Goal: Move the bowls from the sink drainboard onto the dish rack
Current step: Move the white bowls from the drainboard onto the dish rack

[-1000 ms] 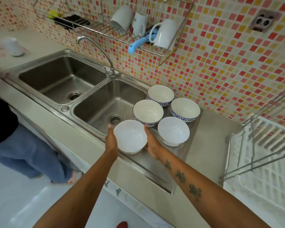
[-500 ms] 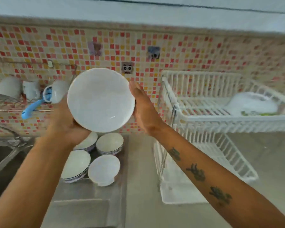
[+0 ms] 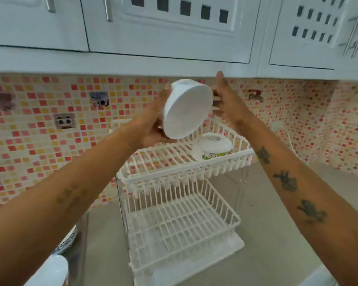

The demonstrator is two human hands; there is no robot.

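A plain white bowl (image 3: 187, 111) hangs tilted on its side above the upper tier of the white two-tier dish rack (image 3: 174, 174). My left hand (image 3: 155, 122) grips it from below and behind. My right hand (image 3: 225, 102) is beside the bowl's right rim with fingers spread, fingertips close to or touching it. An upturned bowl with a cartoon band (image 3: 212, 147) rests on the upper tier's right side. Two bowls show at the bottom left: a blue-patterned one (image 3: 68, 242) and a plain white one (image 3: 50, 271), both partly hidden by my left arm.
White wall cabinets (image 3: 174, 27) hang low just above my hands. The rack's lower tier (image 3: 180, 230) holds nothing and stands over a white drip tray. Grey countertop (image 3: 277, 234) lies to the rack's right. Mosaic tile wall with stickers runs behind.
The bowl went from the drainboard up and right to above the rack's top tier, turning onto its side. My view swung right and up; the right hand loosened off the rim.
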